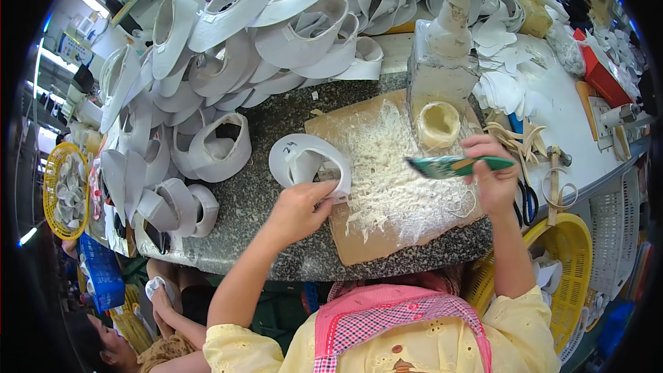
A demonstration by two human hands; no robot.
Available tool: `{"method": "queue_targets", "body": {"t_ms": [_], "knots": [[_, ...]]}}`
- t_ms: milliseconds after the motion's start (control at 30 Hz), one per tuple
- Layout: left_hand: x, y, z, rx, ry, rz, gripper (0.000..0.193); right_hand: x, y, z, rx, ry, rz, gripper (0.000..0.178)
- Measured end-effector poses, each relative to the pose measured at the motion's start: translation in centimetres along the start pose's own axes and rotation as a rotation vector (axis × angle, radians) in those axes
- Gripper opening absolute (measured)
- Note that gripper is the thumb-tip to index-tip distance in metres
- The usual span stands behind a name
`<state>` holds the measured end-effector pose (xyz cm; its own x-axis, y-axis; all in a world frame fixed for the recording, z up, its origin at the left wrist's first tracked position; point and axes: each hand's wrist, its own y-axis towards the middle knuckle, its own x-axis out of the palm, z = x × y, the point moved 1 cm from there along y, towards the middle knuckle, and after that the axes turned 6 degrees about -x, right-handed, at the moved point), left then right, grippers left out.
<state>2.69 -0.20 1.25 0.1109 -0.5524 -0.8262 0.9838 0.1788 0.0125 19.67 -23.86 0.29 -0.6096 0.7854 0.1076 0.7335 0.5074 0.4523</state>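
My left hand (300, 211) is closed on the near edge of a white visor (283, 159), a ring-shaped piece with a broad brim and handwriting on it. The visor is held at the left edge of a brown cardboard sheet (356, 245) crusted with dried white paste. Over the sheet's right side, my right hand (494, 176) grips a green brush (452, 166) whose dark tip points left. Just beyond the brush stands a small round pot (439, 126) with a pale, caked rim, in front of a grimy metal can (442, 72).
White visors (228, 10) pile up along the left and back of the speckled stone table (276, 121). On the right lie black-handled scissors (528, 204), a hammer (554, 179) and pale strips (528, 139). A yellow basket (573, 262) stands below. Another person (103, 345) sits at lower left.
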Motion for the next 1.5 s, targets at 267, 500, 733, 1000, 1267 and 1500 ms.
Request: {"method": "queue_targets", "body": {"t_ms": [267, 500, 733, 1000, 1267, 1500], "knots": [[1.3, 0.5, 1.4, -0.492, -1.216, -0.147, 0.054, 6.7, 0.4, 2.1, 0.028, 0.168, -0.094, 0.02], [0.9, 0.7, 1.4, -0.403, -1.711, -0.142, 0.099, 6.9, 0.8, 1.3, -0.21, 0.081, -0.174, 0.023], [1.5, 0.9, 1.5, -0.487, -1.805, -0.228, 0.101, 6.9, 1.3, 1.1, -0.444, -0.087, -0.483, 0.018], [1.9, 2.7, 1.6, -0.413, -1.816, -0.311, 0.098, 5.7, 2.1, 0.6, -0.431, -0.207, -0.541, 0.016], [6.5, 4.8, 0.6, -0.457, -1.636, -0.217, 0.059, 3.8, -1.4, 1.9, -0.303, -0.38, -0.475, 0.007], [5.5, 4.7, 1.8, -0.27, -1.536, -0.355, 0.077, 3.7, -2.2, 2.1, -0.47, -0.402, -0.557, 0.011]]}}
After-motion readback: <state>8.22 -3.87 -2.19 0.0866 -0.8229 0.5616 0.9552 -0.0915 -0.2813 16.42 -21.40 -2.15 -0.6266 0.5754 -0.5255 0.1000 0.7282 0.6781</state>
